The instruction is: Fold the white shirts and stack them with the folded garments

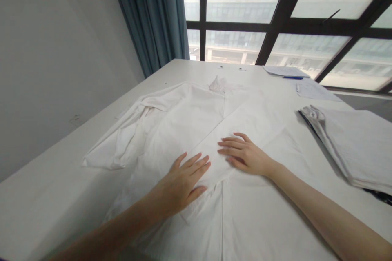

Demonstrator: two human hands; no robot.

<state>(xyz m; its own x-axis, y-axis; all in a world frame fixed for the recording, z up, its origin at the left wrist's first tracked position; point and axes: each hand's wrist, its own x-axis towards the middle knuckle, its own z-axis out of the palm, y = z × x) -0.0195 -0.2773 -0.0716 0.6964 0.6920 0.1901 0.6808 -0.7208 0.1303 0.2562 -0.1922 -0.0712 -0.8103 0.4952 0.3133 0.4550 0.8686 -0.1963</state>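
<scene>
A white shirt (180, 118) lies spread on the white table, its collar (218, 85) toward the window. One sleeve (119, 147) stretches out to the left, wrinkled near the shoulder. The other sleeve appears folded diagonally across the front. My left hand (188, 181) rests on the cloth with its fingers spread. To its right, my right hand (245, 155) lies palm down on the folded part, fingers stretched out and apart. Neither hand grips anything. The lower end of the shirt runs out of view at the bottom.
Folded white cloth (361, 142) with something dark beneath it lies at the table's right side. Papers (286, 71) and a blue pen (292, 77) are at the far right. A wall (55, 61) borders the left; a blue curtain (153, 16) and windows stand behind the table (61, 187).
</scene>
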